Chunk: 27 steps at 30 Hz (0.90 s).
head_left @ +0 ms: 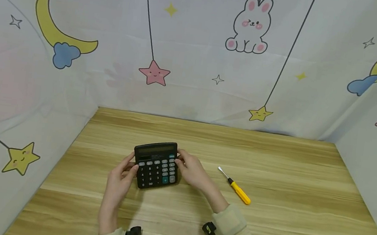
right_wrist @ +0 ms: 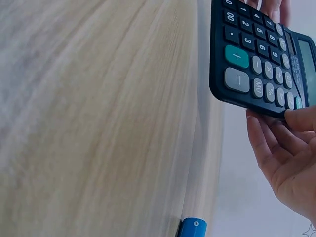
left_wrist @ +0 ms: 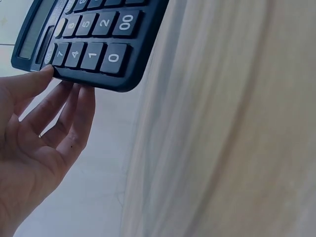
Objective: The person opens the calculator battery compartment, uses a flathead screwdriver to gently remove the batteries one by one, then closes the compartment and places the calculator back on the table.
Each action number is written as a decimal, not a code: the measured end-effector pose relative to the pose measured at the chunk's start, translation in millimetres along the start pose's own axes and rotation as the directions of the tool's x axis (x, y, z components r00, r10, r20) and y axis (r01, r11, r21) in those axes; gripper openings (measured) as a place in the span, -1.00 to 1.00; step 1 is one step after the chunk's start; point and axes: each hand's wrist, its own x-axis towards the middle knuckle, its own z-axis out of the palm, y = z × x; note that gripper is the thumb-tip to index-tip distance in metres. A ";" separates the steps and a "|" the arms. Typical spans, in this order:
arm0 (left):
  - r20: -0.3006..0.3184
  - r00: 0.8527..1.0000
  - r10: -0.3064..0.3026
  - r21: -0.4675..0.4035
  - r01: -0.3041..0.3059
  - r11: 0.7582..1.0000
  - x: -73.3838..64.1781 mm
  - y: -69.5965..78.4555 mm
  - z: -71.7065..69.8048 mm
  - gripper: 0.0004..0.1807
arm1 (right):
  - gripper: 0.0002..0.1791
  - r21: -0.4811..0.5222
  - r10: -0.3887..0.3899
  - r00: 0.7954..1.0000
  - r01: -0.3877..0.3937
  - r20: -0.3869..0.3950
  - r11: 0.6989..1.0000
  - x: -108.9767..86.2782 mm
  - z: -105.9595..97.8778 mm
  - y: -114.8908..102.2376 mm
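A black calculator [head_left: 156, 165] with grey and teal keys is held up between both hands, keys facing the person and display at the top. The left hand [head_left: 119, 183] grips its left edge; in the left wrist view the thumb of the left hand [left_wrist: 39, 133] lies at the front edge and the fingers reach behind. On the opposite edge, the right hand [head_left: 193, 170] pinches near the upper corner. In the right wrist view the thumb of the right hand [right_wrist: 291, 153] presses the front of the calculator [right_wrist: 256, 59], with fingers behind it.
A screwdriver [head_left: 238, 191] with a yellow handle lies on the wooden table [head_left: 290, 175], right of the right hand. The blue rounded end of an object [right_wrist: 193, 228] shows low in the right wrist view. Printed cloth walls [head_left: 191, 94] surround the table's back and sides.
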 end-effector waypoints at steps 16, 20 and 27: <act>-0.024 1.000 -0.017 0.072 0.018 0.997 0.2 0.6 2.9 -0.49 | -0.79 0.096 0.091 0.994 -0.085 -0.065 0.992 1.1 8.6 2.3; -0.041 0.999 -0.024 0.080 0.027 0.996 0.5 1.0 4.0 -0.49 | -0.74 0.138 0.093 0.994 -0.085 -0.055 0.987 0.6 10.3 3.1; -0.067 0.997 -0.026 0.078 0.031 0.996 3.0 1.8 8.2 -0.50 | -0.65 0.213 0.121 0.992 -0.110 -0.040 0.971 0.9 12.3 3.3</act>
